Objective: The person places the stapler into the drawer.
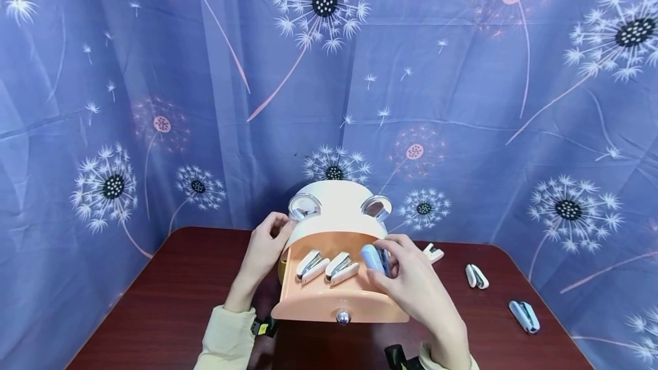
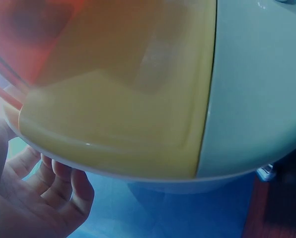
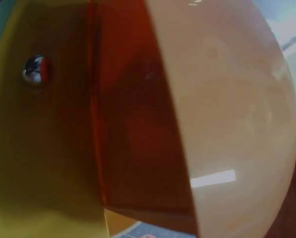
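A rounded drawer box (image 1: 336,205) with a white top stands on the table, its peach top drawer (image 1: 334,304) pulled out. Two white staplers (image 1: 311,267) lie side by side in that drawer. My right hand (image 1: 411,273) holds a blue stapler (image 1: 373,258) at the drawer's right side. At the box's upper left, my left hand (image 1: 264,247) grips the edge with thumb and fingers. In the left wrist view, its curled fingers (image 2: 63,186) show against the rim. The right wrist view shows the peach drawer front (image 3: 232,119) from below; the held stapler is hidden there.
To the right on the dark red table (image 1: 154,301) lie a white stapler (image 1: 477,277) and a light blue stapler (image 1: 524,317). Another white stapler (image 1: 433,253) lies behind my right hand. Yellow (image 2: 123,119) and green (image 2: 257,89) drawers sit below the peach one.
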`<action>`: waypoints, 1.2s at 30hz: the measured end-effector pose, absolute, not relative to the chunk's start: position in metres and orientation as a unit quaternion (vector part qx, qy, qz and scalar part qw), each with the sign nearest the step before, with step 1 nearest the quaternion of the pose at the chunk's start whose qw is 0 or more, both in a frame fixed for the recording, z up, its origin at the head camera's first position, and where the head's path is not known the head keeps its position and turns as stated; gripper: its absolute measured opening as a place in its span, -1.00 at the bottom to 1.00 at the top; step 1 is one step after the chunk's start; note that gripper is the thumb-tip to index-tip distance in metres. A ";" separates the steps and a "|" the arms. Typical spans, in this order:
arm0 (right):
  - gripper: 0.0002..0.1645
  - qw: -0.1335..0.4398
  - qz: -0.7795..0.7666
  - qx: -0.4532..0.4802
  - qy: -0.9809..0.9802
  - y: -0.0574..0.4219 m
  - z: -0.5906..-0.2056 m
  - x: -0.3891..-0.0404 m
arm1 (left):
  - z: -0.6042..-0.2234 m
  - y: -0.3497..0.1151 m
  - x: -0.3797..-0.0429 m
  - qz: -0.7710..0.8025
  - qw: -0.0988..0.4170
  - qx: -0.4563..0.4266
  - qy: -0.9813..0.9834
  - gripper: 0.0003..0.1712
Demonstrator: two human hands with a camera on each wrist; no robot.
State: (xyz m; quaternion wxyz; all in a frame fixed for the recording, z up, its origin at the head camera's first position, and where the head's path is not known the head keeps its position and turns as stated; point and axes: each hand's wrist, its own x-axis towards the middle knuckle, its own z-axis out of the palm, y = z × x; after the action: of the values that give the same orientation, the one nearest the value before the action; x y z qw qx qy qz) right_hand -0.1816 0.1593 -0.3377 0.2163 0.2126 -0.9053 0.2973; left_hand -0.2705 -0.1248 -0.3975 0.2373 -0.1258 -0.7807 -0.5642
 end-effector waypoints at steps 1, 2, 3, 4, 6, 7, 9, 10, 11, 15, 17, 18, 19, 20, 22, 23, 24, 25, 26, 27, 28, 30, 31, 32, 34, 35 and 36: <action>-0.57 0.217 0.286 0.216 -0.908 0.159 -0.337 -0.182 | -0.398 -0.125 -0.271 -0.563 0.237 -0.126 -0.782 -0.79; -0.57 0.217 0.276 0.221 -0.910 0.158 -0.336 -0.182 | -0.398 -0.125 -0.271 -0.563 0.237 -0.125 -0.782 -0.79; -0.57 0.214 0.265 0.227 -0.912 0.157 -0.335 -0.183 | -0.398 -0.125 -0.271 -0.563 0.238 -0.125 -0.782 -0.79; -0.58 0.211 0.254 0.235 -0.914 0.157 -0.333 -0.183 | -0.398 -0.125 -0.271 -0.563 0.238 -0.124 -0.782 -0.79; -0.58 0.202 0.231 0.256 -0.917 0.156 -0.330 -0.184 | -0.398 -0.126 -0.271 -0.563 0.237 -0.124 -0.782 -0.80; -0.59 0.197 0.220 0.266 -0.918 0.156 -0.328 -0.185 | -0.398 -0.126 -0.271 -0.564 0.236 -0.124 -0.782 -0.79; -0.61 0.185 0.197 0.285 -0.920 0.156 -0.325 -0.186 | -0.398 -0.126 -0.271 -0.564 0.235 -0.125 -0.782 -0.79; -0.62 0.178 0.187 0.292 -0.921 0.156 -0.323 -0.186 | -0.398 -0.125 -0.270 -0.563 0.235 -0.125 -0.783 -0.78; -0.63 0.170 0.178 0.298 -0.922 0.156 -0.322 -0.186 | -0.398 -0.125 -0.270 -0.563 0.234 -0.126 -0.783 -0.78; -0.69 0.138 0.153 0.322 -0.924 0.155 -0.316 -0.187 | -0.398 -0.124 -0.269 -0.562 0.239 -0.125 -0.782 -0.78; -0.74 0.131 0.145 0.335 -0.922 0.153 -0.314 -0.188 | -0.398 -0.125 -0.269 -0.562 0.240 -0.124 -0.782 -0.79; -0.76 0.131 0.141 0.341 -0.920 0.152 -0.314 -0.189 | -0.398 -0.125 -0.269 -0.561 0.241 -0.123 -0.783 -0.79; -0.79 0.132 0.137 0.345 -0.919 0.151 -0.313 -0.190 | -0.398 -0.125 -0.269 -0.560 0.241 -0.122 -0.784 -0.79; -0.81 0.135 0.133 0.347 -0.918 0.150 -0.313 -0.190 | -0.398 -0.125 -0.269 -0.559 0.240 -0.121 -0.784 -0.79; -0.83 0.141 0.124 0.347 -0.919 0.148 -0.312 -0.192 | -0.397 -0.125 -0.270 -0.559 0.237 -0.121 -0.785 -0.78; -0.83 0.140 0.120 0.345 -0.920 0.146 -0.312 -0.193 | -0.397 -0.125 -0.270 -0.559 0.236 -0.121 -0.786 -0.78; -0.82 0.140 0.117 0.343 -0.921 0.145 -0.312 -0.194 | -0.397 -0.125 -0.270 -0.559 0.235 -0.121 -0.786 -0.78; -0.81 0.138 0.117 0.341 -0.922 0.144 -0.311 -0.195 | -0.396 -0.125 -0.270 -0.559 0.234 -0.121 -0.786 -0.78; -0.80 0.135 0.117 0.338 -0.924 0.143 -0.311 -0.196 | -0.396 -0.125 -0.270 -0.559 0.232 -0.121 -0.787 -0.78; -0.79 0.129 0.118 0.336 -0.926 0.142 -0.311 -0.197 | -0.396 -0.125 -0.270 -0.560 0.231 -0.120 -0.787 -0.77; -0.79 0.123 0.116 0.333 -0.928 0.140 -0.310 -0.198 | -0.396 -0.125 -0.270 -0.561 0.230 -0.120 -0.786 -0.77; -0.77 0.110 0.114 0.326 -0.932 0.137 -0.310 -0.199 | -0.397 -0.125 -0.269 -0.561 0.229 -0.120 -0.787 -0.77; -0.77 0.104 0.111 0.320 -0.935 0.136 -0.310 -0.199 | -0.397 -0.125 -0.269 -0.562 0.228 -0.120 -0.786 -0.78; -0.77 0.099 0.106 0.314 -0.938 0.135 -0.310 -0.200 | -0.398 -0.124 -0.270 -0.563 0.227 -0.120 -0.786 -0.78; -0.75 0.091 0.099 0.304 -0.943 0.134 -0.310 -0.199 | -0.399 -0.124 -0.270 -0.563 0.229 -0.120 -0.785 -0.79; -0.73 0.088 0.100 0.301 -0.944 0.134 -0.310 -0.199 | -0.399 -0.124 -0.271 -0.562 0.231 -0.120 -0.785 -0.79; -0.72 0.087 0.098 0.300 -0.945 0.134 -0.310 -0.199 | -0.399 -0.124 -0.271 -0.562 0.232 -0.121 -0.785 -0.79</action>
State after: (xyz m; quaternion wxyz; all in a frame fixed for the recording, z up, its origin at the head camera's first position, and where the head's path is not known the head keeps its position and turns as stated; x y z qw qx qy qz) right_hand -0.1986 0.1337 -0.3097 0.0874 0.2998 -0.9449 0.0984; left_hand -0.2709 -0.1237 -0.3991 0.2317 -0.1209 -0.7847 -0.5621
